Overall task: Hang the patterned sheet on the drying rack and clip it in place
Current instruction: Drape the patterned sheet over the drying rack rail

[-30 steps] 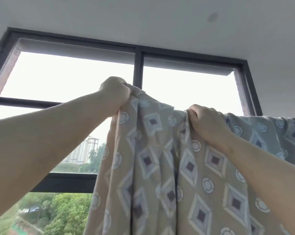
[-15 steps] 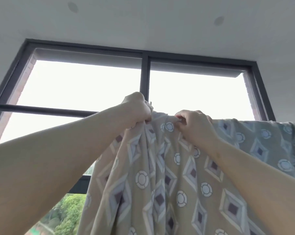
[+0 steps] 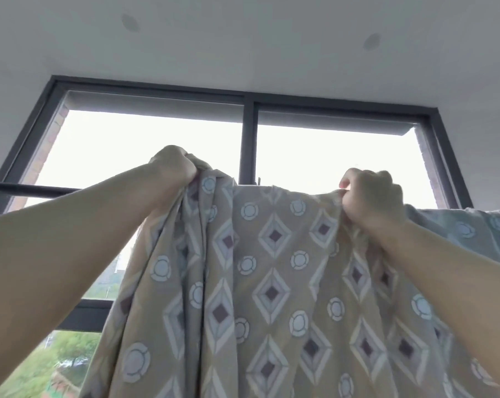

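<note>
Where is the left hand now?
Head view: the left hand sits left of centre, gripping the bunched top of the patterned sheet, left of the window post.

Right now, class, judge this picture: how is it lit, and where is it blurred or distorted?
Head view: the window backlights everything, its sky blown white; the patterned sheet, left hand and right hand sit in soft shade; the wide lens bows the window frame; detail is slightly soft.
</note>
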### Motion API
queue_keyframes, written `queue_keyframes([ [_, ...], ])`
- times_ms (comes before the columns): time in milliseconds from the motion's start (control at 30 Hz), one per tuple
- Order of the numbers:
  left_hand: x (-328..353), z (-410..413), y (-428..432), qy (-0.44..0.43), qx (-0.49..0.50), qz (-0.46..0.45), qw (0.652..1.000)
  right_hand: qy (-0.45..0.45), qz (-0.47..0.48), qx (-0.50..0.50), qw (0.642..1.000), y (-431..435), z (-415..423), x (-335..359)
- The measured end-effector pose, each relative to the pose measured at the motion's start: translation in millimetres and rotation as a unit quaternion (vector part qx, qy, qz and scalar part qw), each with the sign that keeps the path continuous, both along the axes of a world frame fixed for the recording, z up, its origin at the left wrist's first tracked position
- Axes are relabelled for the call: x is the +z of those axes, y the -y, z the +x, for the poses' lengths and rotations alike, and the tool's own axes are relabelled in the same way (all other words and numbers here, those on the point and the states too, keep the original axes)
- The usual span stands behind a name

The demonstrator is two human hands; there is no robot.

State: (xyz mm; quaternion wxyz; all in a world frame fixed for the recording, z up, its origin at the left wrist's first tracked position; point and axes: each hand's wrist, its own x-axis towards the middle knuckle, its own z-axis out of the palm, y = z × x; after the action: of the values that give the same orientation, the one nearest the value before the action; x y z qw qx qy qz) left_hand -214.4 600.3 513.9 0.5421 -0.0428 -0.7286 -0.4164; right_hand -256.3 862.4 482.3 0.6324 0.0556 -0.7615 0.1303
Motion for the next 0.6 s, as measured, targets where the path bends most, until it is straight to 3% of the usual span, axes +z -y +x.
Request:
queue_keyframes([
  [133,-7.1,-12.2,-4.0,0.028,0.005,-0.028,0.999,0.082,0.100,0.185,0.974,49.7,7.4,0.9],
  [233,-9.3,-11.6,0.2,0.012,0.019,-0.043,0.999,0.082,0.098,0.218,0.967,64.7,0.2,0.7],
  [400,-5.2,-0.9,6.3,-0.047,0.079,-0.066,0.994,0.035,0.023,0.136,0.990,59.0,-3.1,13.7],
  [500,5.8,6.9,6.3,-0.077,0.073,-0.030,0.994,0.015,-0.047,0.062,0.997,45.7,5.4,15.9],
  [600,10.9,3.9,7.8,-0.067,0.036,-0.024,0.997,0.042,-0.040,0.035,0.998,52.3,14.0,11.4],
])
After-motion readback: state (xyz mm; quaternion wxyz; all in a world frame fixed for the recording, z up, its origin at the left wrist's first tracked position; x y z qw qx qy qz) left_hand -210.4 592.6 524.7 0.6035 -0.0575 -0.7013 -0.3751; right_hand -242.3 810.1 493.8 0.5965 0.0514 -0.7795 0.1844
